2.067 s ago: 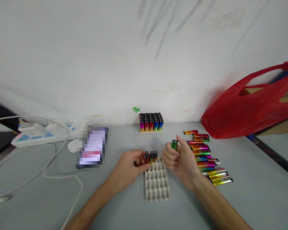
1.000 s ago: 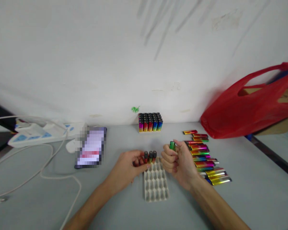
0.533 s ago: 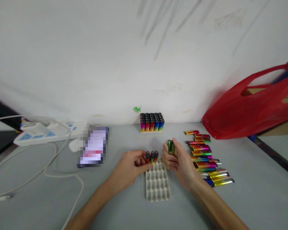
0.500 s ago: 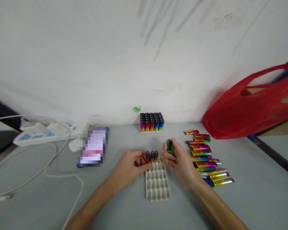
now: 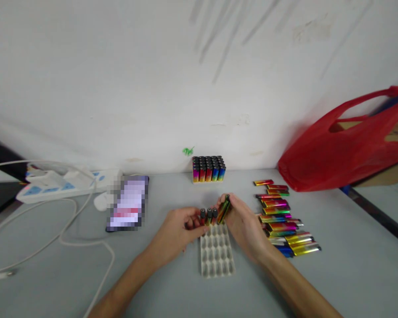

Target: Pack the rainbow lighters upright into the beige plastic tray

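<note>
Right hand (image 5: 247, 227) holds a green-gold piece (image 5: 224, 210) at the pale tray (image 5: 217, 255)

The right hand is closed around the green-gold piece, which leans at a slant near the tray's far right corner; whether it touches the tray cannot be told. Just left of it, three upright pieces (image 5: 209, 216) with black tops stand in a row at the tray's far end. The left hand (image 5: 176, 227) is curled narrow, thumb and fingers gripping the left end of that row. The tray's nearer cells are bare.

Beyond, against the wall (image 5: 152, 88), stands a tight block of black-topped pieces (image 5: 208, 172) in shiny colours. To the right, more shiny pieces (image 5: 278, 204) lie in an uneven column on the grey table (image 5: 172, 287), near a red bag (image 5: 344, 150). On the left are a phone (image 5: 130, 201), a white power strip (image 5: 43, 190) and a looping pale cable (image 5: 86, 244)
</note>
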### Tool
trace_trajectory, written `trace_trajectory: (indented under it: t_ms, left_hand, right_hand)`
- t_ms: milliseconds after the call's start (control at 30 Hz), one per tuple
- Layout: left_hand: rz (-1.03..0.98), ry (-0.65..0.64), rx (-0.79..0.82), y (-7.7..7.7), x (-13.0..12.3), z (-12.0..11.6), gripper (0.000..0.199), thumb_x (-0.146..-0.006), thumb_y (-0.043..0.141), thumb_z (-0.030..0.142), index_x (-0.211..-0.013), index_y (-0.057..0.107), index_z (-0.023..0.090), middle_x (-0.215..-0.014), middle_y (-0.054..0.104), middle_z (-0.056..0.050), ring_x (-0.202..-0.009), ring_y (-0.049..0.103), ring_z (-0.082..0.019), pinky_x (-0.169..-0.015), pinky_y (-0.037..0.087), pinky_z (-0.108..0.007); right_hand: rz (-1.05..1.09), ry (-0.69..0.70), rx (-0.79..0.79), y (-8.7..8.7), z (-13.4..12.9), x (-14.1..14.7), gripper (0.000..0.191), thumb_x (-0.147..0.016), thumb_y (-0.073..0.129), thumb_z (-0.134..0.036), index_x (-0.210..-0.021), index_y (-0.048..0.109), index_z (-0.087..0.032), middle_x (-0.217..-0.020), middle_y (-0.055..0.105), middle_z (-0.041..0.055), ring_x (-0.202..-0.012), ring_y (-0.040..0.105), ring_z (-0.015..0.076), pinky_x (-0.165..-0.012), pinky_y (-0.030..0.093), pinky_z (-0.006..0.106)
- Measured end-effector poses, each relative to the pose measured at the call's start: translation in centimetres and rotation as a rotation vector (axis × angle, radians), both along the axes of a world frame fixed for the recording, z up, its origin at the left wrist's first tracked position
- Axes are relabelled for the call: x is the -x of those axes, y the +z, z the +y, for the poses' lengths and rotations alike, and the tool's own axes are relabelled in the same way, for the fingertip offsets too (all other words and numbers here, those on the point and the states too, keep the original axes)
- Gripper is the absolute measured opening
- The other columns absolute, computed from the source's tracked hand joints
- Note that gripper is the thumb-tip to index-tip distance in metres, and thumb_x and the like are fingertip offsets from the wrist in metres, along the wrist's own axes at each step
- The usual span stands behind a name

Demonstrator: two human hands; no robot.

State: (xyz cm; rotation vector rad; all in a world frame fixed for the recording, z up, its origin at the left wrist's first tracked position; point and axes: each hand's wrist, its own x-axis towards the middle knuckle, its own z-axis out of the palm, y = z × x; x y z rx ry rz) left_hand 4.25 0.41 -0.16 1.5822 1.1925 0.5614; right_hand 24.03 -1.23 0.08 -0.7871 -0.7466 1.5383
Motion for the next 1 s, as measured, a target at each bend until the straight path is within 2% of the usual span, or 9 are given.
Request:
trace_trajectory:
  t_ms: [200, 300, 400, 533, 667, 767, 833, 933, 1000]
  left_hand:
    - [-0.011, -0.001, -0.004, 0.2, -0.1, 0.0, 0.026, -0.086, 0.078, 0.043, -0.078, 0.064, 0.021, -0.06, 0.052, 0.008, -0.052, 0.047, -0.013, -0.047, 0.035, -0.023]
    - [-0.015, 0.003, -0.008, 0.3, -0.1, -0.1, 0.026, -0.086, 0.077, 0.042, -0.078, 0.064, 0.021, -0.061, 0.053, 0.007, -0.053, 0.047, -0.014, -0.047, 0.035, -0.023]
    - [-0.018, 0.008, -0.01, 0.3, -0.1, -0.1, 0.025, -0.086, 0.077, 0.042, -0.079, 0.065, 0.021, -0.062, 0.054, 0.007, -0.053, 0.047, -0.014, -0.047, 0.035, -0.023]
    - [-0.022, 0.004, -0.009, 0.3, 0.0, 0.0, 0.026, -0.086, 0.077, 0.043, -0.081, 0.066, 0.02, -0.063, 0.054, 0.006, -0.053, 0.047, -0.014, -0.047, 0.035, -0.023]
    - [-0.016, -0.001, -0.007, 0.2, 0.0, 0.0, 0.027, -0.086, 0.077, 0.044, -0.082, 0.067, 0.02, -0.062, 0.055, 0.006, -0.052, 0.047, -0.014, -0.047, 0.034, -0.023]
    - [-0.015, 0.007, -0.007, 0.3, 0.0, 0.0, 0.026, -0.085, 0.079, 0.043, -0.08, 0.066, 0.02, -0.062, 0.054, 0.007, -0.054, 0.049, -0.014, -0.047, 0.035, -0.024]
    - [-0.015, 0.015, -0.008, 0.3, 0.0, 0.0, 0.028, -0.085, 0.08, 0.043, -0.08, 0.065, 0.02, -0.064, 0.054, 0.007, -0.055, 0.049, -0.014, -0.048, 0.036, -0.023]
    - [-0.018, 0.014, -0.001, 0.3, 0.0, -0.1, 0.03, -0.086, 0.08, 0.046, -0.08, 0.066, 0.02, -0.065, 0.055, 0.006, -0.055, 0.049, -0.014, -0.047, 0.036, -0.023]
    - [-0.019, 0.008, 0.008, 0.3, -0.1, -0.1, 0.03, -0.086, 0.079, 0.046, -0.08, 0.066, 0.02, -0.065, 0.055, 0.006, -0.055, 0.049, -0.014, -0.046, 0.036, -0.023]
  right_hand:
    - [-0.182, 0.011, -0.055, -0.5, -0.1, -0.3, 0.035, -0.1, 0.072, -0.06, -0.096, 0.067, -0.026, -0.095, 0.061, 0.0023, -0.093, 0.056, 0.0239, -0.088, 0.046, 0.035]
    - [-0.471, -0.016, -0.16, -0.4, -0.5, -0.7, 0.033, -0.108, 0.06, -0.058, -0.1, 0.067, -0.027, -0.101, 0.062, 0.003, -0.1, 0.056, 0.025, -0.093, 0.045, 0.036]
    - [-0.742, -0.04, -0.305, 0.1, -0.8, -1.0, 0.025, -0.113, 0.053, -0.045, -0.105, 0.068, -0.026, -0.108, 0.064, 0.0044, -0.111, 0.058, 0.0258, -0.102, 0.042, 0.037]
    - [-0.81, -0.051, -0.381, 0.7, -1.0, -1.1, 0.016, -0.109, 0.057, -0.034, -0.11, 0.07, -0.026, -0.116, 0.067, 0.0058, -0.12, 0.06, 0.0275, -0.108, 0.043, 0.039]
    - [-0.916, -0.122, -0.402, 0.9, -1.0, -1.2, 0.027, -0.114, 0.047, -0.035, -0.11, 0.072, -0.026, -0.115, 0.071, 0.0071, -0.119, 0.061, 0.0284, -0.108, 0.044, 0.041]
    - [-1.256, -0.286, -0.445, 0.7, -0.7, -1.6, 0.032, -0.115, 0.043, -0.033, -0.116, 0.073, -0.023, -0.118, 0.072, 0.0119, -0.119, 0.06, 0.0317, -0.109, 0.044, 0.047]
    - [-1.551, -0.405, -0.432, 0.4, -0.2, -2.1, 0.036, -0.114, 0.043, -0.033, -0.128, 0.072, -0.017, -0.13, 0.071, 0.019, -0.128, 0.058, 0.0369, -0.113, 0.042, 0.053]
    - [-1.904, -0.501, -0.294, -0.1, 0.7, -3.3, 0.052, -0.113, 0.045, -0.036, -0.149, 0.063, -0.004, -0.155, 0.06, 0.0314, -0.144, 0.051, 0.0463, -0.12, 0.038, 0.06]
    - [-2.034, -0.511, -0.208, -0.5, 1.3, -4.3, 0.061, -0.113, 0.045, -0.039, -0.156, 0.057, 0.003, -0.165, 0.051, 0.0365, -0.15, 0.048, 0.0507, -0.122, 0.036, 0.061]
